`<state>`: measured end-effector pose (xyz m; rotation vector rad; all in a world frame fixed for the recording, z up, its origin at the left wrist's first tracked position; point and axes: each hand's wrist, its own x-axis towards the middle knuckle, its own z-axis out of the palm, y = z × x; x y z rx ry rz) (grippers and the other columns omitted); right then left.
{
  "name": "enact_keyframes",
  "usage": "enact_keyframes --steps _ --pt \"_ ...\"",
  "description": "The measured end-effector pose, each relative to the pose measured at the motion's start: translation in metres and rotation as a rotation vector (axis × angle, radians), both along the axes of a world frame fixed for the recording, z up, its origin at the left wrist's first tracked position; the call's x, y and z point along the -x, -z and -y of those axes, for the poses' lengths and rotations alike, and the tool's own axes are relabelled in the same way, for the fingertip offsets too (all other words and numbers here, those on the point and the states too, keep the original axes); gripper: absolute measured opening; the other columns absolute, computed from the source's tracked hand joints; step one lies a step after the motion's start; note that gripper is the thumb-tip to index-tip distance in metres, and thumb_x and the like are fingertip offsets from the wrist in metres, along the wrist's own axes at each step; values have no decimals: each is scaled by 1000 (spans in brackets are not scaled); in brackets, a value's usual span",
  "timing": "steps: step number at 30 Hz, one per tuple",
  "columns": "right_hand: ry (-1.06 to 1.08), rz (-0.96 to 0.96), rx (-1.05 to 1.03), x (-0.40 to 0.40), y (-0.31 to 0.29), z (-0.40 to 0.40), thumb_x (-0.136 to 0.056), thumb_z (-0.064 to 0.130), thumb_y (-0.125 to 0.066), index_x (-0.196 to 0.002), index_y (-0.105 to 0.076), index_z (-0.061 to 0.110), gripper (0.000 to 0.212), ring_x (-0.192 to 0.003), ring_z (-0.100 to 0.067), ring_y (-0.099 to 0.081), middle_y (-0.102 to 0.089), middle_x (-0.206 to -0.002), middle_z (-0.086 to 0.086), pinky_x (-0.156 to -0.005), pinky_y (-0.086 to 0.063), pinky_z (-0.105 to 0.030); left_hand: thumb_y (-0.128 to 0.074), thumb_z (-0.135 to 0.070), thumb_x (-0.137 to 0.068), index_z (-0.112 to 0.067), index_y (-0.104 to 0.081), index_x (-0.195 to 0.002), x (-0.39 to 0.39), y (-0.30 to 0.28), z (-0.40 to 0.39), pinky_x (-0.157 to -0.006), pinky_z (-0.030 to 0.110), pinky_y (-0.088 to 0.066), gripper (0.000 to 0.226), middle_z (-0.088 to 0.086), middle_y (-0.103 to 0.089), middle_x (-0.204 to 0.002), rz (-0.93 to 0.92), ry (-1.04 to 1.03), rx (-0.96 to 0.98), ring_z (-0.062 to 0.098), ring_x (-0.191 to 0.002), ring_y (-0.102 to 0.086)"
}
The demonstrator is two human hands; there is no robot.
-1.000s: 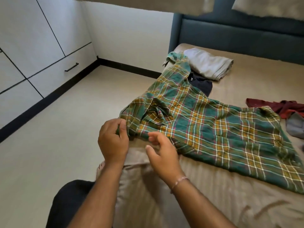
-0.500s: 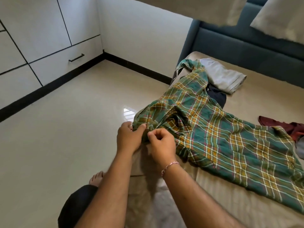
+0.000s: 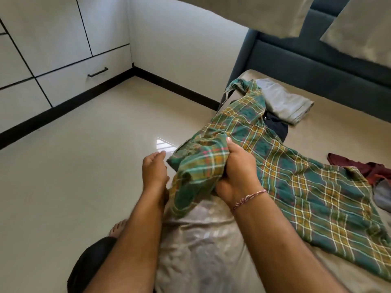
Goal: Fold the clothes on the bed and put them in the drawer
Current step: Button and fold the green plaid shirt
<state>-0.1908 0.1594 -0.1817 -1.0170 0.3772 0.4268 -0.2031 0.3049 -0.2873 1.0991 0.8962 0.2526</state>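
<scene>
- Right hand [image 3: 237, 174] has a fistful of the plaid shirt [image 3: 296, 182], fingers curled tight round a bunched end lifted off the bed [image 3: 338, 132], a thread bracelet [image 3: 249, 198] on the wrist.
- Left hand [image 3: 153, 171] sits just beside that bunched end, on the floor side of it, fingers loosely bent, thumb and fingertips close together; whether it pinches any cloth I cannot tell.
- The gripped cloth hangs down from the right hand over the near edge of the bed.
- The rest of the plaid shirt lies spread across the bed, one sleeve trailing off toward the headboard [image 3: 317, 66].
- Beside that far sleeve: a folded grey garment [image 3: 285, 102], and a dark garment [image 3: 277, 127] peeking out from under the shirt.
- Off the shirt's far hem, a maroon garment [image 3: 359, 168] lies crumpled on the bed, with a scrap of grey cloth [image 3: 383, 195] just beside it.
- Across the floor [image 3: 84, 166] from the shirt, the white wardrobe's drawer [image 3: 84, 75] is closed, its dark handle [image 3: 97, 72] showing.
</scene>
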Motion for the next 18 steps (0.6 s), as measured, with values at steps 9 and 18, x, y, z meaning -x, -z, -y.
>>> enact_keyframes --steps 9,18 --pt "-324 202 309 6 -31 128 -91 19 -72 -114 -70 9 25 -87 -31 -71 -71 -108 -18 -80 -62 -45 -66 7 -81 -25 -72 -93 -9 19 14 -74 48 -62 34 14 -76 -97 89 151 -266 26 -75 -69" --pt "-459 360 1671 -5 13 314 -89 59 -66 -128 -58 31 49 -102 -12 -65 -64 -123 7 -83 -59 -35 -72 -10 -78 -24 -71 -114 -10 33 22 -97 43 -55 39 12 -69 -119 -56 149 -726 32 -102 -65"
